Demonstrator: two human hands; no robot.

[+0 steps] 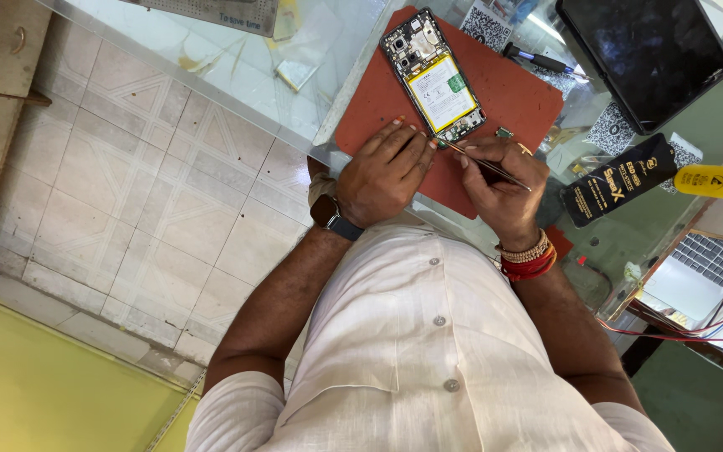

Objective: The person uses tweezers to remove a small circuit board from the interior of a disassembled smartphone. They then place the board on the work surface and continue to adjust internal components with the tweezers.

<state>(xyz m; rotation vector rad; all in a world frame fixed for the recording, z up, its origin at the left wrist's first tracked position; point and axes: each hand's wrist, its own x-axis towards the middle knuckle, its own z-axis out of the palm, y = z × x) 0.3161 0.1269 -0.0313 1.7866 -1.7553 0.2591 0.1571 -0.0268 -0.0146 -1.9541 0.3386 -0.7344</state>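
An opened phone (433,75) with its back off, showing a yellow-edged battery and circuit board, lies on a red work mat (512,92) on a glass counter. My left hand (382,172) rests on the mat just below the phone's lower end, fingers curled with its fingertips at a small part. My right hand (499,180) grips thin metal tweezers (483,163) whose tips point toward the phone's bottom edge. A small green component (504,132) lies on the mat beside the right hand.
A dark tablet (642,50) lies at the top right. A black packet (617,180), a yellow-handled tool (717,182), a screwdriver (537,59) and a laptop (705,268) sit around the counter (236,67). Tiled floor (127,192) is to the left.
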